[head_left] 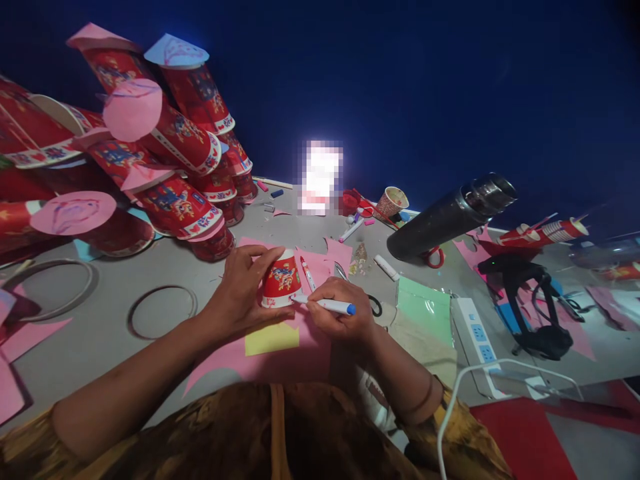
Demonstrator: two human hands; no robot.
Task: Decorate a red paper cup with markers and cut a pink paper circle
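Observation:
My left hand (243,288) is wrapped round a red patterned paper cup (281,280) that stands upside down on a pink paper sheet (280,357). A white marker with a blue cap (327,305) is gripped in my right hand (340,310), and its tip touches the cup's rim at the paper. Just below the cup, a yellow paper piece (271,339) lies on the pink sheet. Another red pen (307,272) rests right behind the cup.
Piles of red cups with pink and blue paper circles (165,153) crowd the left. A black flask (450,217), a green sheet (425,307), a white power strip (475,333), a black camera stand (530,300), scissors (373,305) and loose markers sit right. Two rings (163,310) lie left.

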